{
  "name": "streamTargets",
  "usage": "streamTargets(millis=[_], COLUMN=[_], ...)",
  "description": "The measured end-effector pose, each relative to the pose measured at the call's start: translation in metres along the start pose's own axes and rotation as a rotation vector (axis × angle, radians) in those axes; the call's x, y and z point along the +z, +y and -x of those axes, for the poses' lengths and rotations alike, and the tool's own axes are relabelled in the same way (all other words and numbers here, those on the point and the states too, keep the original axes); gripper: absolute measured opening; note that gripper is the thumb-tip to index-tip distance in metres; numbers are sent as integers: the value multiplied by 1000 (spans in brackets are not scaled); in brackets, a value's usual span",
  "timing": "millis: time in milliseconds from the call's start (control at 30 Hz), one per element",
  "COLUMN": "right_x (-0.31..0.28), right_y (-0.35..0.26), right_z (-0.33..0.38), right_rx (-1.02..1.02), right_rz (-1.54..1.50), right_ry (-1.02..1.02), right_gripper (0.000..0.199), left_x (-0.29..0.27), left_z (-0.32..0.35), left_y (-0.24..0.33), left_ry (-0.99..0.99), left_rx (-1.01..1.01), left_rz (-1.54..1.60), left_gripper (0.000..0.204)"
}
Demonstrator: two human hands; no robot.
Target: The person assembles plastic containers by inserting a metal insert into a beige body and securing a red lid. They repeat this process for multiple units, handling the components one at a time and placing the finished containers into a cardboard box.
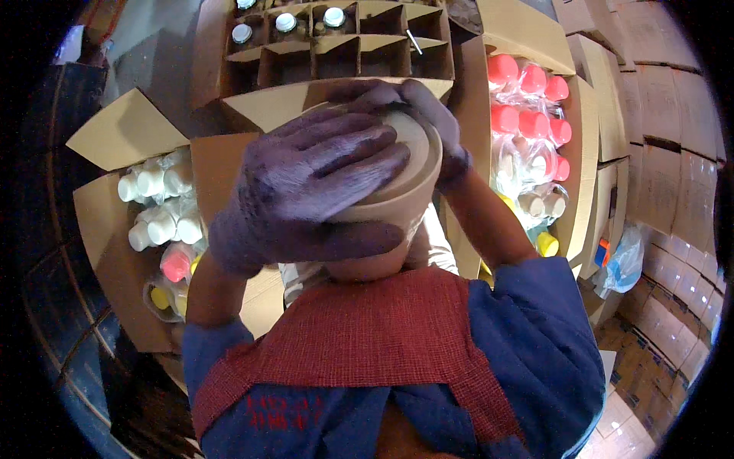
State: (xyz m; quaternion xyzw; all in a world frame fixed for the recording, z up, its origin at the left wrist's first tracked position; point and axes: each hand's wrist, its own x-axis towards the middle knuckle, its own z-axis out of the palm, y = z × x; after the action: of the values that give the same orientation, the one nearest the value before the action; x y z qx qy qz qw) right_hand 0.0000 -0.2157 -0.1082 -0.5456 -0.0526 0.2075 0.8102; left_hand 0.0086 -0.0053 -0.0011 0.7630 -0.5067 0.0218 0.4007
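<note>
Holding a round, tapered, pinkish-tan tub (405,210) with recessed top at the near edge of the partitioned carton (264,107), gloved left hand (321,172) spread across, right hand (434,111) curled around the far side.

Cannot see much of the tan tub's top (428,164) beneath the spread left hand (321,176), nor its underside, nor the palm of the right hand (430,115) behind the far rim. Cannot follow the divided carton (267,111) beyond the upper edge, nor see most of the white-capped bottles (334,17) below their caps. Cannot read the blurred red marks (283,411) on the blue shirt (535,329).
</note>
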Motion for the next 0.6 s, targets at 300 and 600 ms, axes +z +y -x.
streamTargets(millis=[300,600], right_x=[8,31], right_y=[-47,-74], right_z=[36,52], right_rx=[-384,-413], right_rz=[-216,-149], right_ry=[133,319], right_gripper=[49,41], left_x=[-7,11], left_z=[91,76], left_y=[-56,-43], left_ry=[296,642], left_rx=[-477,-567], left_rz=[26,723], left_gripper=[51,56])
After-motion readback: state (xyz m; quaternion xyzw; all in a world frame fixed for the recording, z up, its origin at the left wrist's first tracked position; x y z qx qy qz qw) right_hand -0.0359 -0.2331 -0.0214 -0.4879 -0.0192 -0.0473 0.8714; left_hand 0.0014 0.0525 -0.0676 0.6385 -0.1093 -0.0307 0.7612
